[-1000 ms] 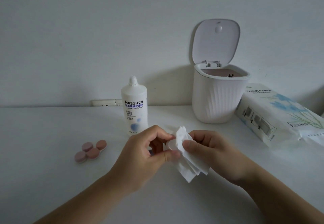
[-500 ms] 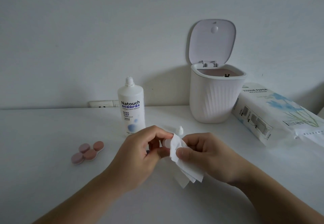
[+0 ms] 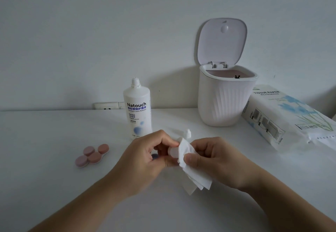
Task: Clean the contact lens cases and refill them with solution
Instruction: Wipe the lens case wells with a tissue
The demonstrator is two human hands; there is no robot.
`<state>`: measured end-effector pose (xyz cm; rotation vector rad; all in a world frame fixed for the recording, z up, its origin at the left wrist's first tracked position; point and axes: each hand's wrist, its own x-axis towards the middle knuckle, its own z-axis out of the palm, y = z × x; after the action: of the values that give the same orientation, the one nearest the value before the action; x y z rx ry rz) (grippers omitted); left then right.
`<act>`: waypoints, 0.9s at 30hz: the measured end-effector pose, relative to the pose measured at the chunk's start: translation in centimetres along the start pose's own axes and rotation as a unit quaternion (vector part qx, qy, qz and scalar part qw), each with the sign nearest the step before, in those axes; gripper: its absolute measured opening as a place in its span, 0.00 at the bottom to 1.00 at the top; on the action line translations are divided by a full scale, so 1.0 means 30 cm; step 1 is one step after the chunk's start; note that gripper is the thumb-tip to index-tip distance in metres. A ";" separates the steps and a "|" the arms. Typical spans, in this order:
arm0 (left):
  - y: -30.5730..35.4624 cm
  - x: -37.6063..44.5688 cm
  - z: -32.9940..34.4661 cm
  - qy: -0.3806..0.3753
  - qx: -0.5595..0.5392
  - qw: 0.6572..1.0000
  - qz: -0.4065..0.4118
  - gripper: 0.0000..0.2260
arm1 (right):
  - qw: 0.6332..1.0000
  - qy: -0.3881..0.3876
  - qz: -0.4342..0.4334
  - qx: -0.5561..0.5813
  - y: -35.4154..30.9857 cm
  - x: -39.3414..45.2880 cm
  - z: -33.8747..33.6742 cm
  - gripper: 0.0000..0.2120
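Hands are meeting above the near middle of the table (image 3: 54, 186). The left hand (image 3: 143, 160) is curling its fingers around a small white lens case (image 3: 173, 152), and the right hand (image 3: 216, 160) is pinching a folded tissue (image 3: 192, 170) against it. Two pink cases (image 3: 91, 155) are lying to the left, well apart. The solution bottle (image 3: 137, 110) is standing just behind the hands; a bin (image 3: 225, 100) and tissue pack (image 3: 283, 119) are sitting toward the right edge.

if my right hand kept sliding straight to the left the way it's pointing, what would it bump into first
Probably the white lens case that the left hand pinches: the right hand already presses its tissue against it, though depth is hard to judge.
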<state>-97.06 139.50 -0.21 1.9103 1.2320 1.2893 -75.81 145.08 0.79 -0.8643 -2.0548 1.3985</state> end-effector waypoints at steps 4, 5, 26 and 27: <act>0.001 0.010 -0.012 -0.017 0.020 1.000 -0.007 0.12 | 0.999 0.001 0.004 -0.050 -0.004 0.000 0.010 0.17; 0.005 0.016 -0.011 -0.008 0.012 1.000 -0.005 0.11 | 0.999 0.017 0.002 -0.048 -0.004 0.003 0.011 0.18; 0.027 0.024 0.005 0.002 -0.174 0.979 -0.110 0.13 | 0.983 0.125 -0.051 0.123 -0.021 0.006 -0.011 0.13; 0.025 0.024 0.004 0.009 -0.176 0.978 -0.108 0.12 | 0.987 0.111 -0.045 0.109 -0.020 0.007 -0.007 0.14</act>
<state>-96.56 139.81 0.67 1.4769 1.1003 1.3103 -75.94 145.22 1.45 -0.7865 -1.7162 1.3804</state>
